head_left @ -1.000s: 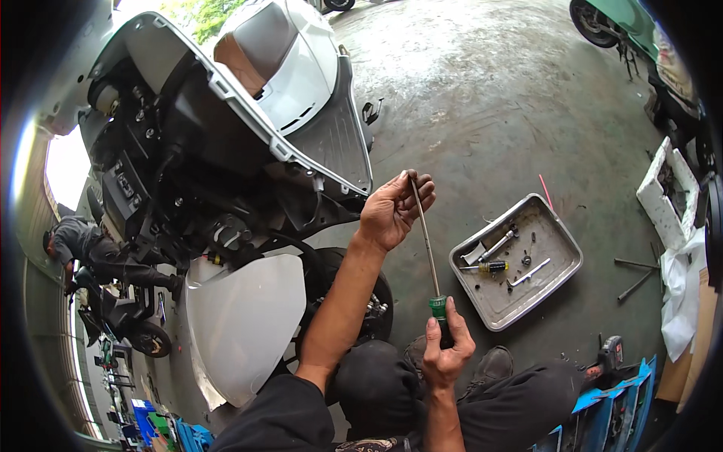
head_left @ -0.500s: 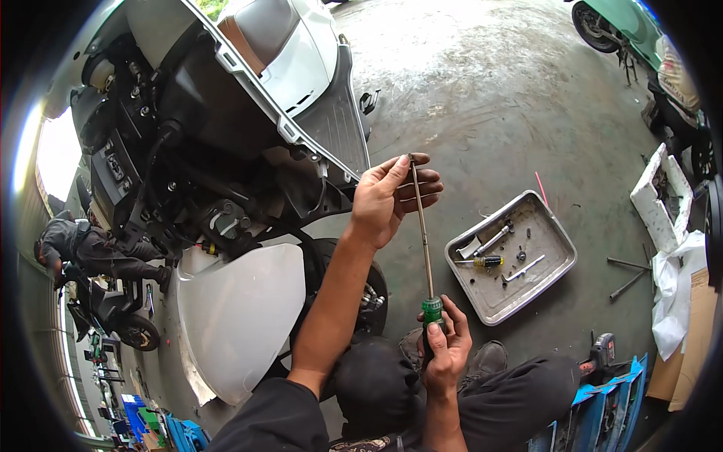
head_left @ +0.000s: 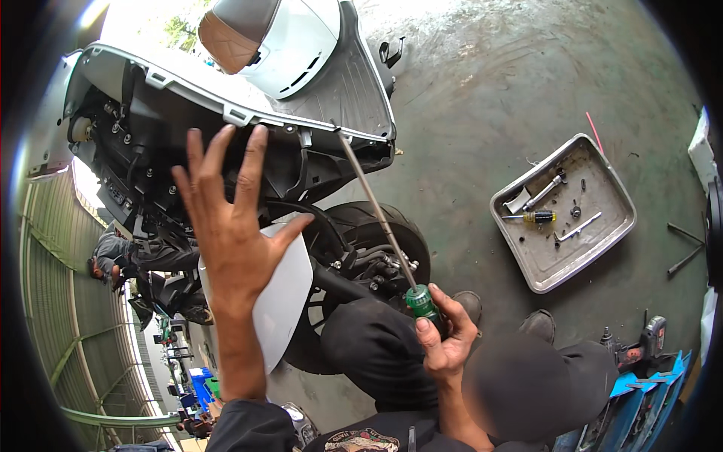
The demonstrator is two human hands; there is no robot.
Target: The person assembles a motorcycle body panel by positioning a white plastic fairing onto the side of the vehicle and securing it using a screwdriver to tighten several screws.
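Note:
My right hand grips the green handle of a long screwdriver, whose shaft slants up and to the left. A small dark piece, perhaps a screw, sits at its tip. The tip shows in front of the white lower edge of the scooter body; I cannot tell whether it touches. With fingers spread and nothing in it, my left hand is held up before the scooter's dark, exposed inside. A white body panel shows behind that arm, beside the rear wheel.
To the right a metal tray on the floor holds a ratchet, a yellow-and-black screwdriver and small parts. A cordless power tool rests by blue racks at lower right. At the far left another person bends by a dark motorbike.
My left hand has let go of the screwdriver's tip end, moved left and spread open. The screwdriver now tilts left toward the scooter. The view has shifted left.

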